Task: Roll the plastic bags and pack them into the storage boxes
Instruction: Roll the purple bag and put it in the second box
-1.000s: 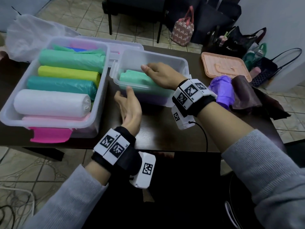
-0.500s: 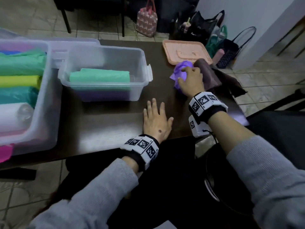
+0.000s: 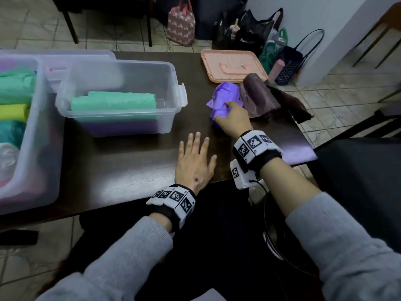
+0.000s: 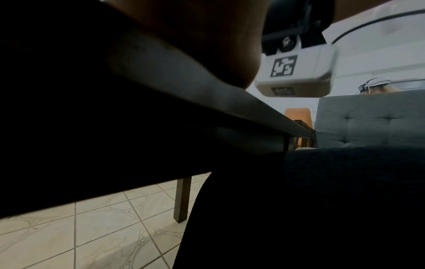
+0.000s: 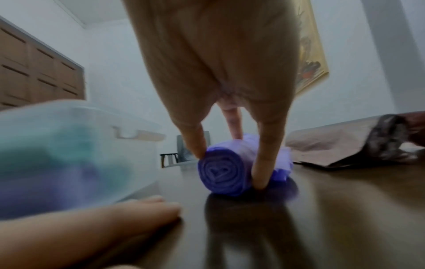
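A purple plastic bag roll (image 3: pixel 224 98) (image 5: pixel 224 171) lies on the dark table (image 3: pixel 130 166), and my right hand (image 3: pixel 233 116) grips it with thumb and fingers (image 5: pixel 262 174) on either side of its near end. My left hand (image 3: pixel 195 161) lies flat and open on the table near the front edge, holding nothing. The small clear storage box (image 3: pixel 173 109) stands to the left with a green roll (image 3: pixel 112 103) on top of a purple one. A brown bag roll (image 3: pixel 260 98) lies just right of the purple roll. The left wrist view shows only the table's underside.
A large clear box (image 3: pixel 39 135) with several coloured rolls stands at the far left. A peach lid (image 3: pixel 234 66) lies at the table's back right. Handbags (image 3: pixel 181 22) sit on the floor behind. The table's right edge (image 3: pixel 303 137) is close to my right wrist.
My right hand left the small box, moved right and took hold of the purple roll. My left hand turned palm down and settled flat on the table. The head view swung right.
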